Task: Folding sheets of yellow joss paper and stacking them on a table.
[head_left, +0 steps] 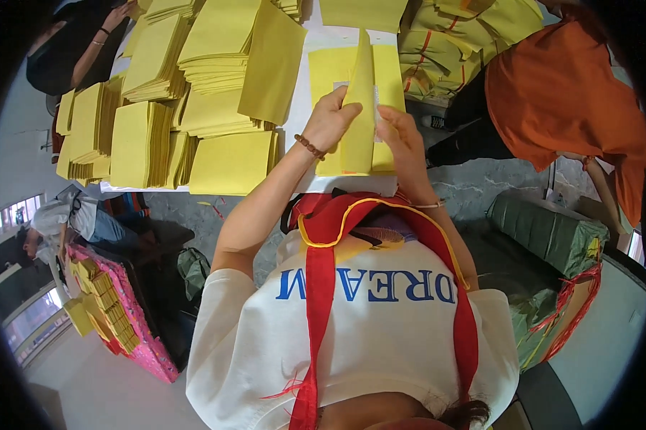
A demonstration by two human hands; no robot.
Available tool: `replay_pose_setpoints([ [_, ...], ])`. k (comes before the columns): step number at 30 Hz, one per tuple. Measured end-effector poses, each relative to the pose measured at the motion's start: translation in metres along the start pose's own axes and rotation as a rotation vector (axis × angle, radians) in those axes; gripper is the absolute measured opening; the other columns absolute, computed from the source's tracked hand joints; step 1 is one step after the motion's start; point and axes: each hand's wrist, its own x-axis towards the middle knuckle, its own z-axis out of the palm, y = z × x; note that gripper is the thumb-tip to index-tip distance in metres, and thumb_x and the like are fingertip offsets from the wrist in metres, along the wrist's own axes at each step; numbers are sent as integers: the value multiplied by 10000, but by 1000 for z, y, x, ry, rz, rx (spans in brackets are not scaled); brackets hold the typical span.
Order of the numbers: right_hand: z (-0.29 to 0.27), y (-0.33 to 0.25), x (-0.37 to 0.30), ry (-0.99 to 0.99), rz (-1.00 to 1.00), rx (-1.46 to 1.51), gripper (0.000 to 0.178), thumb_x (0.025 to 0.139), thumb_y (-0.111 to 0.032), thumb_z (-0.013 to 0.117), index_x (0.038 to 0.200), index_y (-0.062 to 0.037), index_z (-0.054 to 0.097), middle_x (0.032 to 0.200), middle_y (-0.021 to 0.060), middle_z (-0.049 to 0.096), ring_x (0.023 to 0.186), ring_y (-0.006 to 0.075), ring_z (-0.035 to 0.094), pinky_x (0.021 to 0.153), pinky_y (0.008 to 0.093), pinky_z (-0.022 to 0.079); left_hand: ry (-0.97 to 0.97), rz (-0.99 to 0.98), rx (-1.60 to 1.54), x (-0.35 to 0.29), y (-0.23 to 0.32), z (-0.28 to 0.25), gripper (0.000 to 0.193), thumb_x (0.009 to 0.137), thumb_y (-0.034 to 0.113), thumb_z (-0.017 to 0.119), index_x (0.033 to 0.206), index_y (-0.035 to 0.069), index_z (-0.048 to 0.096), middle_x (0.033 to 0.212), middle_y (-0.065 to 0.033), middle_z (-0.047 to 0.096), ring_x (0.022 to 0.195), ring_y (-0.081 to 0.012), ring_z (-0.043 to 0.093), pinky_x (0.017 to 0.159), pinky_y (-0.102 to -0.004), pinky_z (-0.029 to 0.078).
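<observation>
At the table's near edge, a yellow paper sheet (359, 115) stands raised and bent over more yellow paper (330, 64). My left hand (330, 118), with a brown bead bracelet at the wrist, is closed on its left side; the thumb lies across the paper. My right hand (403, 136) is at the other side, its fingers curled in against the sheet's right edge. Small white printed patches show on the paper beside both hands. The underside of the sheet is partly hidden.
Stacks of yellow paper (219, 46) cover the table's left. Tied yellow bundles (445, 43) stand beyond the right side, near a person in orange (566, 107). Someone in black (76, 46) is at the far left. Green wrapped bales (545, 233) sit behind on the right.
</observation>
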Motion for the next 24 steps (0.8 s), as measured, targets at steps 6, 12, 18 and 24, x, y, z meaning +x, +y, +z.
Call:
replay_pose_setpoints([
  [6, -2, 9, 17, -33, 236, 218, 340, 862, -107, 579, 1184, -19, 515, 1135, 88, 528, 1004, 140, 527, 846, 265, 437, -28, -98, 89, -3, 6, 3, 256, 905, 236, 510, 1004, 11, 583, 788, -44, 601, 693, -78, 546, 630, -230, 452],
  [12, 21, 2, 11, 40, 175, 330, 457, 877, -70, 530, 1307, -33, 379, 1232, 115, 479, 1124, 167, 477, 923, 278, 401, 14, -74, -208, -8, -4, 13, 359, 939, 368, 476, 969, 32, 599, 815, -13, 599, 683, -65, 540, 629, -203, 444],
  [18, 31, 7, 17, 185, 279, 748, 466, 927, -111, 468, 1342, -10, 283, 1262, 123, 440, 1187, 212, 428, 985, 332, 372, 152, -79, -311, -11, -6, 15, 339, 953, 331, 454, 958, 23, 595, 816, -8, 604, 706, -61, 545, 641, -215, 455],
  [24, 30, 15, 17, 139, 206, 778, 471, 927, -134, 477, 1343, -34, 282, 1271, 93, 428, 1188, 222, 422, 1001, 353, 364, 107, -55, -297, -9, -8, 7, 301, 941, 296, 494, 1011, 16, 578, 821, -13, 609, 708, -62, 545, 645, -229, 464],
])
